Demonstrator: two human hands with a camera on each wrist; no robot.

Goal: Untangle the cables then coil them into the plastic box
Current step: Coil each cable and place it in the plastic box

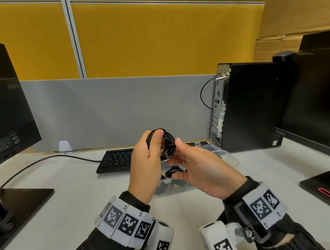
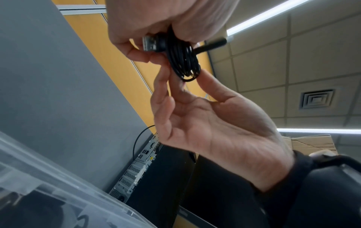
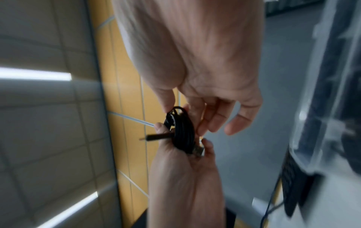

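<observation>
A black cable wound into a small coil [image 1: 168,144] is held up above the clear plastic box [image 1: 227,156]. My left hand [image 1: 153,144] grips the coil, thumb on top. In the left wrist view its fingers also hold the silver USB plug [image 2: 150,44]. My right hand [image 1: 176,153] pinches the coil's other side between thumb and fingers. The coil [image 3: 183,135] shows edge-on in the right wrist view, with a thin plug end [image 3: 154,137] sticking out. Another black cable [image 1: 173,172] lies inside the box.
A black keyboard [image 1: 116,158] lies behind the box. A PC tower [image 1: 252,108] stands at the back right. Monitors stand at the left [image 1: 5,115] and right [image 1: 317,96]. A monitor base [image 1: 26,201] sits front left, and a black pad [image 1: 328,186] front right.
</observation>
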